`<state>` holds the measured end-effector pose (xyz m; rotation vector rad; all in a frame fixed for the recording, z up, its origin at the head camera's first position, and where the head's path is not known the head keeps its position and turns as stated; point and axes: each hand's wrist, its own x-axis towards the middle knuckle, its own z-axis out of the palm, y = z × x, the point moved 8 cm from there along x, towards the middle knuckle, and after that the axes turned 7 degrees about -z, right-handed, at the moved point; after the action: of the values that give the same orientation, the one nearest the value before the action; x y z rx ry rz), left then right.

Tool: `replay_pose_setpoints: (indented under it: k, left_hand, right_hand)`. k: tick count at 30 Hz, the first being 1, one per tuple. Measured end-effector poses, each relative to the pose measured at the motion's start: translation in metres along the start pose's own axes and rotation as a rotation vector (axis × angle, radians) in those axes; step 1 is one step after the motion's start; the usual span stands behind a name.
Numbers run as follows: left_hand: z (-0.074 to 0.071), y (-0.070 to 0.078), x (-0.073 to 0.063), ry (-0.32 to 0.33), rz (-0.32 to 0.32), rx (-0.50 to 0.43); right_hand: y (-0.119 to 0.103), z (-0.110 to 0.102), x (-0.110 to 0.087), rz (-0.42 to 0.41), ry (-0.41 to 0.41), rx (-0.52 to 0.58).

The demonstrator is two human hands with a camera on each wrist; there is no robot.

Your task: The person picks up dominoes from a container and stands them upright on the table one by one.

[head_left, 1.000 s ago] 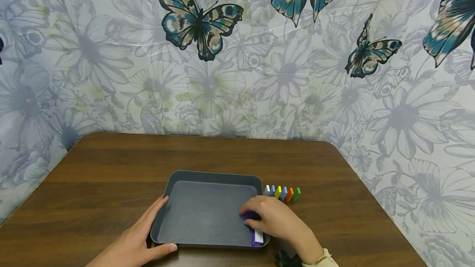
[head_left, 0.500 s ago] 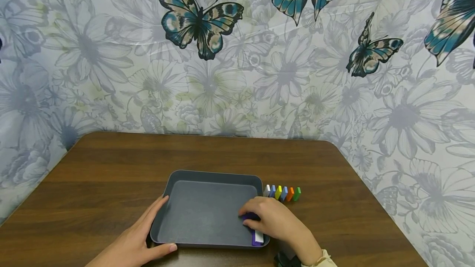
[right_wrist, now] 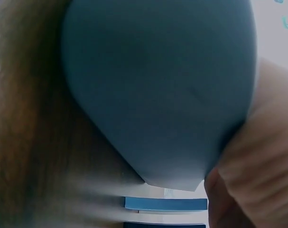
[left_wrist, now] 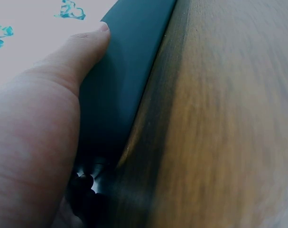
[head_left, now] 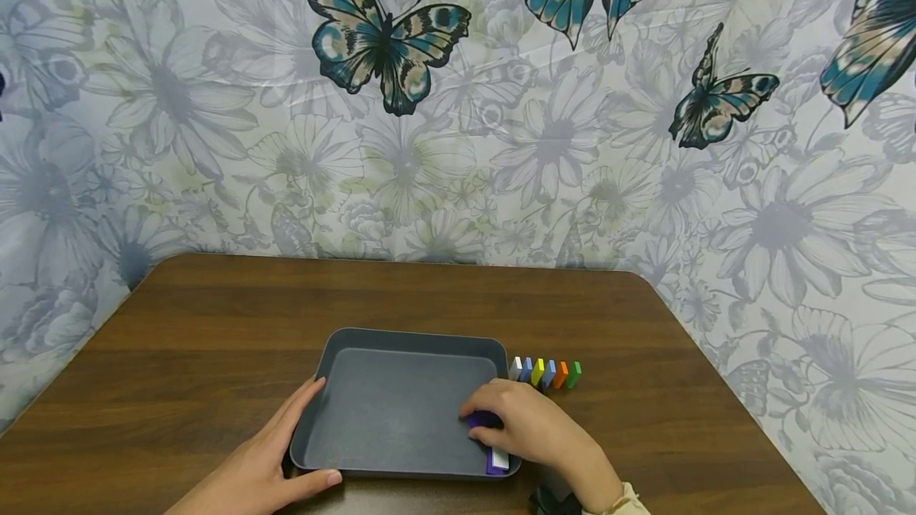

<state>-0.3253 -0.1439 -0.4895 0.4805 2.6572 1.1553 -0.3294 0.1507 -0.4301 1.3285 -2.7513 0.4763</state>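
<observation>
In the head view, a dark grey rectangular tray [head_left: 393, 404] lies on the table. My left hand [head_left: 261, 459] rests at its near left corner, fingers straight along the left side and thumb along the front; the left wrist view shows the thumb [left_wrist: 84, 50] against the tray's outer wall. My right hand [head_left: 525, 424] reaches over the right side and pinches a small purple block [head_left: 475, 420], mostly hidden under the fingers. Just below that hand, a white block [head_left: 499, 459] with purple beside it stands in the tray's near right corner.
Beyond the tray's right edge, several thin upright blocks stand in a row, among them a yellow block [head_left: 537, 373], an orange block [head_left: 561, 374] and a green block [head_left: 573, 374]. A dark object [head_left: 554, 499] sits under the right wrist. Behind the wooden table [head_left: 215, 340] hangs a butterfly-patterned cloth [head_left: 429, 181].
My right hand has shifted very slightly left with the purple block between its fingers. The left hand and the tray stay where they were.
</observation>
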Motion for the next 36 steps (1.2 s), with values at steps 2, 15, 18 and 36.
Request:
replay_pose_setpoints:
  k: [2, 15, 18, 36]
  left_hand:
    - [0.0, 0.0, 0.0, 0.004, 0.005, 0.005]
    - [-0.001, 0.001, -0.001, 0.019, 0.015, 0.009]
    - [-0.001, 0.001, -0.001, 0.016, 0.015, 0.01]
    - [0.001, -0.002, 0.0, 0.008, -0.014, 0.008]
  right_hand:
    - [0.0, 0.0, 0.0, -0.006, 0.005, 0.003]
    - [0.0, 0.0, -0.002, -0.006, 0.032, 0.018]
    - [-0.001, -0.001, -0.002, -0.016, 0.046, 0.019]
    - [-0.006, -0.01, -0.01, -0.156, 0.248, 0.071]
